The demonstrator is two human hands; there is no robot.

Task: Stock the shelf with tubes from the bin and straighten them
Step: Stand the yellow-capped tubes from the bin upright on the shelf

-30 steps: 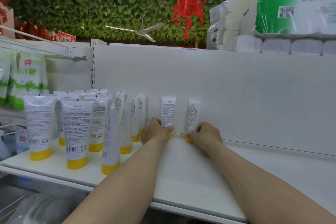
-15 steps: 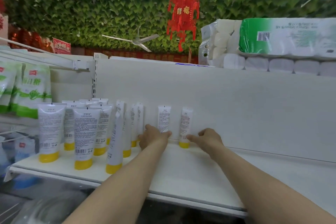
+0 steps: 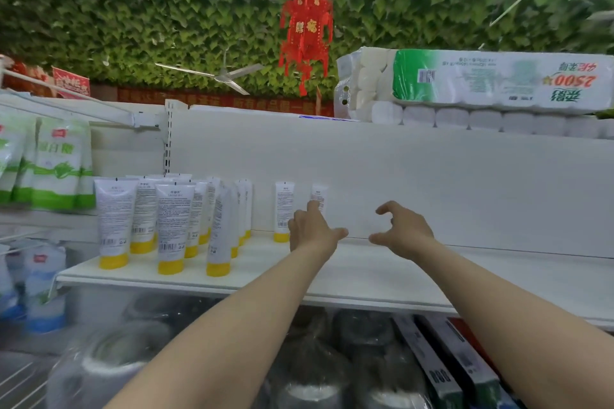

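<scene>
- Two white tubes were seen standing cap-down against the back panel (image 3: 432, 183) of the shelf (image 3: 365, 272). The first tube (image 3: 284, 211) was fully in view, while the second tube (image 3: 319, 195) was hidden in its lower part behind the left hand (image 3: 312, 232).
- It was judged that they were placed hard against the panel to begin a back row, from which later rows could be built forward. The yellow caps were turned downward as a flat foot, and the printed faces were turned outward.
- The main cluster of tubes (image 3: 172, 226) was seen in rows further left on the same shelf. One front tube (image 3: 219, 236) appeared to lean and was judged likely to need straightening.
- The left hand was raised in front of the second tube, with the fingers relaxed, the thumb pointed right and nothing gripped. Whether a fingertip touched the tube could not be told.
- The right hand (image 3: 403, 231) was held just to the right, above the shelf and apart from both tubes. Its fingers were loosely hooked, the thumb was set below them, and nothing was held between.
- Both forearms were stretched forward over the shelf edge, roughly side by side.
- The bin could not be made out; only blurred goods were visible beneath the shelf.
- The stocking was judged partly done, since only these two tubes stood to the right of the cluster.
</scene>
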